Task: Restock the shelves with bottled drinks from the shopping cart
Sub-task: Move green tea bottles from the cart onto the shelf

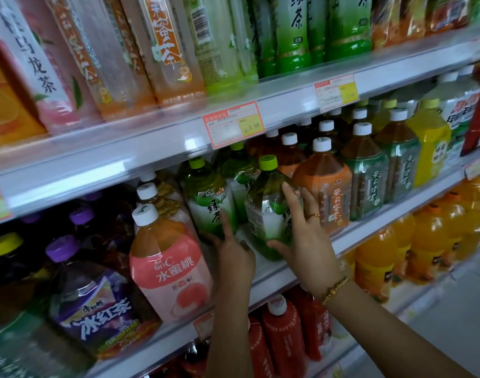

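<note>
head view, green tea bottle [270, 214] at shelf [369, 230] front, right hand [307, 241] fingers wrapped round it

Glossy clear plastic green tea bottle [269, 214], shiny film-wrapped; smooth pale shelf edge [151, 159]; paper price tag [233, 124].
</note>
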Demonstrator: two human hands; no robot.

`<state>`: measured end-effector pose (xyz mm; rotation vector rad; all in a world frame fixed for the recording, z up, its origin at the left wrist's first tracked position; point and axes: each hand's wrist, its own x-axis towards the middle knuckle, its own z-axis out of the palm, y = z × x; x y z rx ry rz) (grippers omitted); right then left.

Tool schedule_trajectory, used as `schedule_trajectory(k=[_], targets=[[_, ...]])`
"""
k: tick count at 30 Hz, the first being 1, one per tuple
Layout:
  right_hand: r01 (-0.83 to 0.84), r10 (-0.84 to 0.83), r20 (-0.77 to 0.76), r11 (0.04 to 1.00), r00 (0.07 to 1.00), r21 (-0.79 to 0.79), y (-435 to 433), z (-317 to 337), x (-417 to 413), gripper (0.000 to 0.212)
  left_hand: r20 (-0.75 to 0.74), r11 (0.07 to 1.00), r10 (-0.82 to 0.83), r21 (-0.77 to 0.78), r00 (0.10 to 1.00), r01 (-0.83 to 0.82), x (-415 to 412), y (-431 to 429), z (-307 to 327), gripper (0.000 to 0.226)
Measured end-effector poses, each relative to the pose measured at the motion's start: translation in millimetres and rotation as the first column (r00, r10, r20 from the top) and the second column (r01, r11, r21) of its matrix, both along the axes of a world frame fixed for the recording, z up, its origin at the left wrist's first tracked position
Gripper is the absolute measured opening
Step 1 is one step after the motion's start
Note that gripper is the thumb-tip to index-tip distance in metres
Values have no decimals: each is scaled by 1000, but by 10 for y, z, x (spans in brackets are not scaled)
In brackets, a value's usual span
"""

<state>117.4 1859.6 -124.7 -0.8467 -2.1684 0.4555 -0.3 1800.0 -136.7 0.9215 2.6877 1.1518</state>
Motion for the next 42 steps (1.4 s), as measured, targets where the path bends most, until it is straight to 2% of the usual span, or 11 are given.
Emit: schedule_trajectory(k=[4, 12, 16, 20, 24, 29, 32, 34, 37, 40, 42], targets=[[-6, 7, 61, 1000, 998, -14, -22, 13, -2, 111, 149, 998, -50, 38, 988, 45, -107, 116, 129, 89], [-27, 17, 199, 999, 980, 47, 112, -5, -41, 116, 140, 998, -36, 55, 990, 29, -300, 123, 61, 93], [-42, 17, 169, 989, 985, 141, 158, -17, -302, 116, 232, 971, -148, 220, 962, 96, -267, 1, 2, 74], [-105, 98, 79, 990, 992, 90, 303, -55, -522, 113, 258, 908, -334, 346, 907, 236, -147, 65, 18, 82], [-148, 139, 91, 985, 986, 91, 354, -91, -452, 106, 171, 933, -253, 303, 952, 193, -141, 240, 17, 84], [-209, 189, 246, 976, 951, 59, 214, 74, 93, 62, 15, 960, -113, 258, 993, 106, 99, 114, 147, 57], [-131, 92, 247, 981, 965, 146, 50, 317, 874, 25, -101, 881, -158, 435, 982, 186, 585, -76, 265, 35], [-51, 15, 284, 991, 959, 121, -14, 482, 1471, 21, -130, 786, -348, 500, 928, 364, 973, -34, 240, 26], [207, -211, 409, 977, 888, 55, 2, 594, 2440, 30, -69, 624, -673, 482, 737, 615, 1629, 279, 31, 27], [565, -512, 466, 824, 722, 30, 51, 585, 3360, 31, -16, 399, -894, 424, 447, 813, 2286, 624, -141, 23], [730, -573, 594, 682, 566, -38, 62, 522, 3930, 30, -65, 176, -976, 320, 207, 931, 2702, 766, -217, 21]])
